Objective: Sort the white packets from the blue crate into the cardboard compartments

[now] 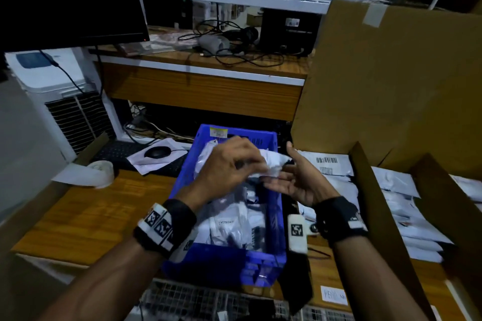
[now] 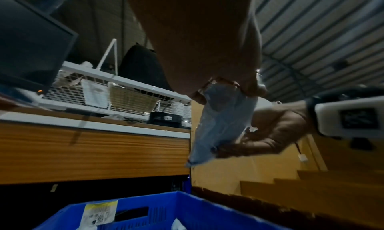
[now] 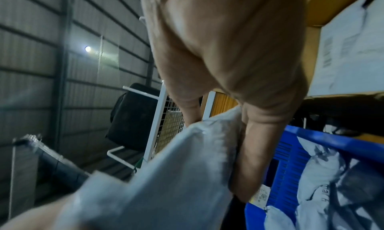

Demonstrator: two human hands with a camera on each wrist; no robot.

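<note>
White plastic, crumpled: one packet (image 1: 270,164) is held above the far end of the blue crate (image 1: 182,182), between two hands. Left hand (image 1: 229,164), fingers curled, pinches the packet from above; in the left wrist view the packet (image 2: 220,123) hangs from those fingertips. Right hand (image 1: 300,182), palm up with fingers nearly straight, touches the packet from below and beside it, not closed round it; in the right wrist view the packet (image 3: 166,176) lies against its fingers (image 3: 249,159). One crate stands on the wooden worktop (image 1: 86,216), and several more white packets (image 1: 229,224) lie heaped inside; their number cannot be told. To the right, cardboard compartments (image 1: 370,190) stand just beside the crate: two upright dividers are visible, with stacks of white packets (image 1: 407,219) lying in the sections between them. One keyboard (image 1: 122,151), one mouse (image 1: 156,151) and one roll of white labels (image 1: 101,171) lie left of the crate.
</note>
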